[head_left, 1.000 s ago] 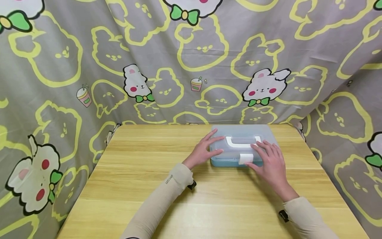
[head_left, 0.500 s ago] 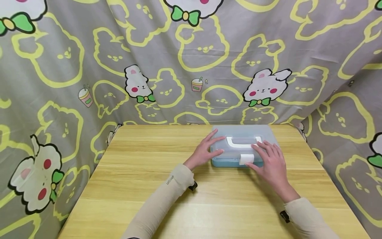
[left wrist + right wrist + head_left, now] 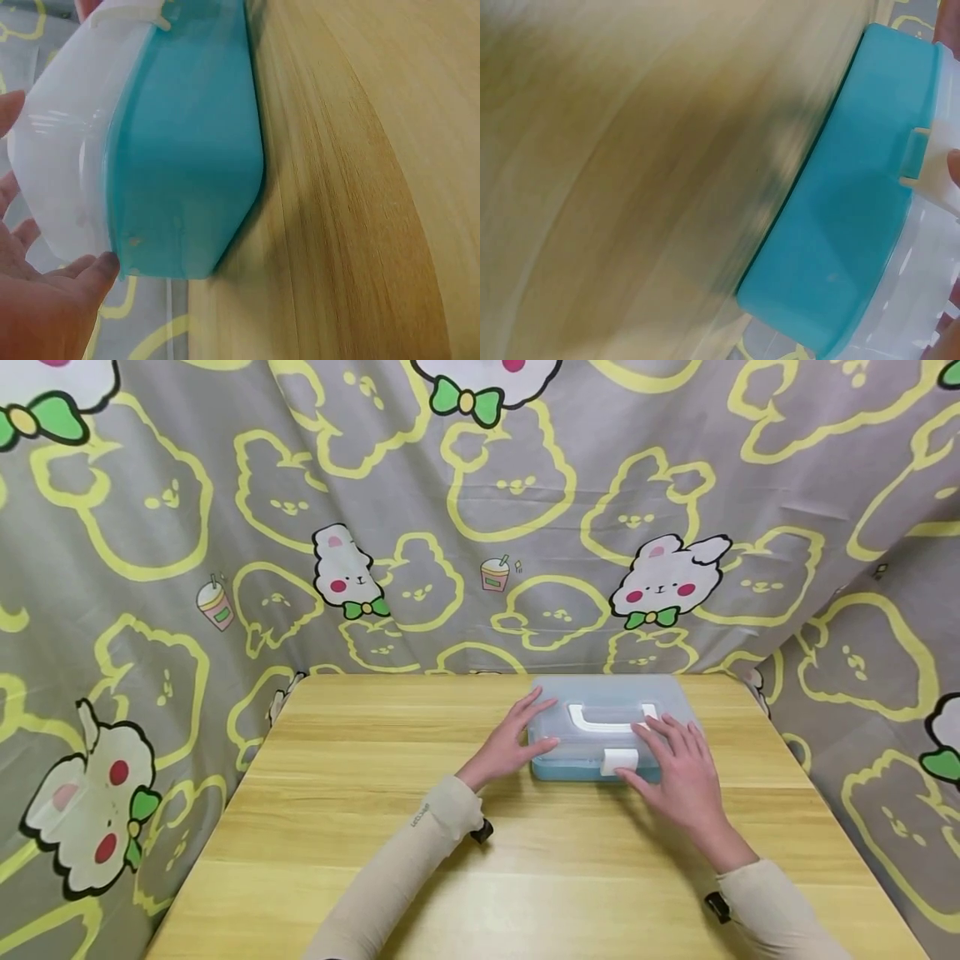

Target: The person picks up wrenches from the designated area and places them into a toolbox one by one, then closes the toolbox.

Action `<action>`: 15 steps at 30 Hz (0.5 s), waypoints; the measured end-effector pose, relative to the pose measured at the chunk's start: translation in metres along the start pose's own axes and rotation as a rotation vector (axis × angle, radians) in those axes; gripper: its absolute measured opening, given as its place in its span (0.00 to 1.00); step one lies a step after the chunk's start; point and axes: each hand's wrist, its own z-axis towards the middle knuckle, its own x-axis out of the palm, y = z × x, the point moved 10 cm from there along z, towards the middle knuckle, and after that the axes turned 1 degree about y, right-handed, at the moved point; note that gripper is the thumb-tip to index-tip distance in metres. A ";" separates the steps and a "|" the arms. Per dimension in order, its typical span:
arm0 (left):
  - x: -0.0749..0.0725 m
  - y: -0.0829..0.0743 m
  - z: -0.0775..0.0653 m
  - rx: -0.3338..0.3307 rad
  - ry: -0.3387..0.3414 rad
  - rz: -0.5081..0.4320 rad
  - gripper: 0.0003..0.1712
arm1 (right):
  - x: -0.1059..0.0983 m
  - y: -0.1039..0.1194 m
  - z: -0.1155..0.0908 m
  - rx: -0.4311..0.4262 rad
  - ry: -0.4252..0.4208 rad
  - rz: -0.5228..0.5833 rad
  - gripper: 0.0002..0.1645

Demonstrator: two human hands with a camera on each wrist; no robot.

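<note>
A plastic storage box (image 3: 551,770) with a teal base stands near the table's back edge, its translucent lid (image 3: 64,142) down. On the lid lies a white carry handle (image 3: 600,725), and a white latch (image 3: 617,762) spans the front seam. My left hand (image 3: 501,747) is spread at the box's left end; in the left wrist view one fingertip (image 3: 107,264) is right at the seam between lid and base. My right hand (image 3: 686,781) rests over the front right, thumb (image 3: 954,166) on the latch, fingers lightly bent over the lid beside the handle.
The box stands on a wood-grain table (image 3: 420,727). A grey curtain (image 3: 540,618) with yellow animal outlines hangs behind the table and down both sides. Beige sleeves (image 3: 397,868) cover both forearms, and a black strap piece (image 3: 717,906) shows at the right wrist.
My left hand has drawn slightly to the left, its index fingertip sliding back a little over the lid. The right hand and the box stay in place.
</note>
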 end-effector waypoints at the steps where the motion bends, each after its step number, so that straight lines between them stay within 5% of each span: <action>1: 0.000 0.000 0.000 0.003 0.002 -0.008 0.38 | 0.000 -0.001 0.000 0.005 0.006 -0.001 0.49; 8: -0.010 0.000 -0.007 0.012 0.008 -0.056 0.39 | -0.004 -0.002 0.003 0.031 0.041 0.000 0.41; 11: -0.024 0.000 -0.015 -0.001 -0.013 0.054 0.39 | -0.010 -0.004 0.006 0.031 0.032 0.035 0.39; 15: -0.051 0.003 -0.029 -0.001 -0.034 0.310 0.40 | -0.019 -0.025 0.009 0.071 0.083 0.047 0.39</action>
